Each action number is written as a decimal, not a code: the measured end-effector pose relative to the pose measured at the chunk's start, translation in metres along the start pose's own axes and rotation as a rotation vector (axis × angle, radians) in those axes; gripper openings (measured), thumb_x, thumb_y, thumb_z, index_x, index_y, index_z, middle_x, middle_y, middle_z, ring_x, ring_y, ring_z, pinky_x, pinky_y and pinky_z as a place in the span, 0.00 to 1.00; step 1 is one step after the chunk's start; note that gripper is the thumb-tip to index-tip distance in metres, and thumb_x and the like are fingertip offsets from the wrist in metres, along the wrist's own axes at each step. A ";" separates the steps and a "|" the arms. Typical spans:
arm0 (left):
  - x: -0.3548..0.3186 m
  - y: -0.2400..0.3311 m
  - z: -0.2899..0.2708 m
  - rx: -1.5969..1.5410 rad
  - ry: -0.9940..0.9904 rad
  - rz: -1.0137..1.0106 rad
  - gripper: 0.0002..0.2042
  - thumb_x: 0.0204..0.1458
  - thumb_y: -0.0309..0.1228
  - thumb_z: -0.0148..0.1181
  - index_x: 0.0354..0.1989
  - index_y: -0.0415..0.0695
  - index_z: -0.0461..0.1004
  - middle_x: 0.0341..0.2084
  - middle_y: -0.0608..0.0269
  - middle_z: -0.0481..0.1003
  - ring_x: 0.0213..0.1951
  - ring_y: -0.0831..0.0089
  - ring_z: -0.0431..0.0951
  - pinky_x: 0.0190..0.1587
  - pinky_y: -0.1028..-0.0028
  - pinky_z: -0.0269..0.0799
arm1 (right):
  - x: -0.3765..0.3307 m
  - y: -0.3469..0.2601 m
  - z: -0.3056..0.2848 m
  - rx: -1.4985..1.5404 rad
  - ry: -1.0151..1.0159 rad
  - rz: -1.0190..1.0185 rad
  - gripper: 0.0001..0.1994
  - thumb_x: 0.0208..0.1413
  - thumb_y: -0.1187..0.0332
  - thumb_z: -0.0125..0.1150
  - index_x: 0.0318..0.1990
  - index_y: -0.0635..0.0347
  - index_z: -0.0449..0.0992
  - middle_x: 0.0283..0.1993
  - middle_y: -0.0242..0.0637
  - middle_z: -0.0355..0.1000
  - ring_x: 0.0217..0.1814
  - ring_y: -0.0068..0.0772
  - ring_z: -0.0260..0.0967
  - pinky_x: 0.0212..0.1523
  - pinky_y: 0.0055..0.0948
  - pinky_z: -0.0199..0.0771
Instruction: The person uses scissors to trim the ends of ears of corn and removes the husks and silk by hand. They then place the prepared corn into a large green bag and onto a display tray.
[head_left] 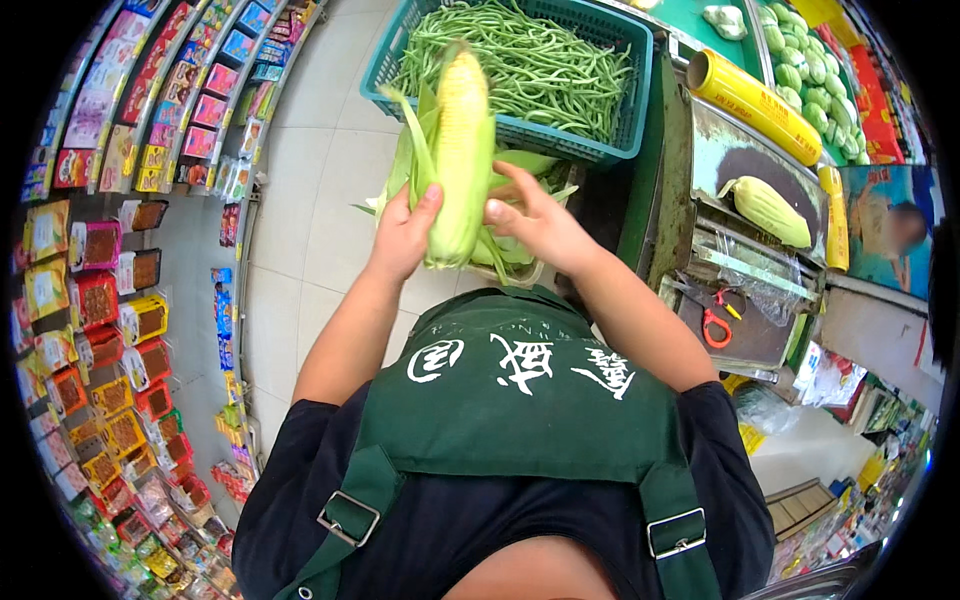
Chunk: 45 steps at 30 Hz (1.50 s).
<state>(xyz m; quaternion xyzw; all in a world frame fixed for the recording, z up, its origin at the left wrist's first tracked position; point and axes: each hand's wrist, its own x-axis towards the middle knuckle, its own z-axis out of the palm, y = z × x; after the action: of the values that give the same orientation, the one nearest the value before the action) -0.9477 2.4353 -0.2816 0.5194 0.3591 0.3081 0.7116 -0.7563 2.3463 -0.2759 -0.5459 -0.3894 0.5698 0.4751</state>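
An ear of corn (463,150) stands upright in front of me, its yellow kernels bare at the upper part and green husk around the lower part. My left hand (405,232) grips it from the left, thumb across the husk, with loose husk leaves (418,140) folded out above the fingers. Beside the ear's right side is my right hand (540,220), its fingers apart and nothing visible in them; whether its fingertips touch the husk I cannot tell. Below both hands sits a container of green husks (530,165), partly hidden by the corn and hands.
A teal crate (625,150) of green beans (560,75) lies beyond. To the right, a worn stand (735,150) bears another husked ear (770,212) and a yellow roll (755,105). Orange-handled scissors (716,325) lie nearer. Snack shelves (110,350) line the left.
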 end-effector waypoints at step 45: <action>0.034 0.001 0.000 1.059 -0.399 0.145 0.11 0.61 0.36 0.55 0.37 0.39 0.73 0.35 0.53 0.73 0.40 0.60 0.73 0.45 0.64 0.68 | -0.130 -0.073 -0.137 0.512 1.044 -0.641 0.12 0.56 0.70 0.58 0.47 0.61 0.68 0.39 0.43 0.75 0.39 0.37 0.75 0.43 0.39 0.79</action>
<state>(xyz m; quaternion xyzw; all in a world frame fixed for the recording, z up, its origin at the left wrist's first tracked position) -0.9288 2.4629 -0.2873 0.8767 0.2869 0.0300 0.3850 -0.6177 2.2286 -0.1872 -0.4773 -0.1032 0.1355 0.8621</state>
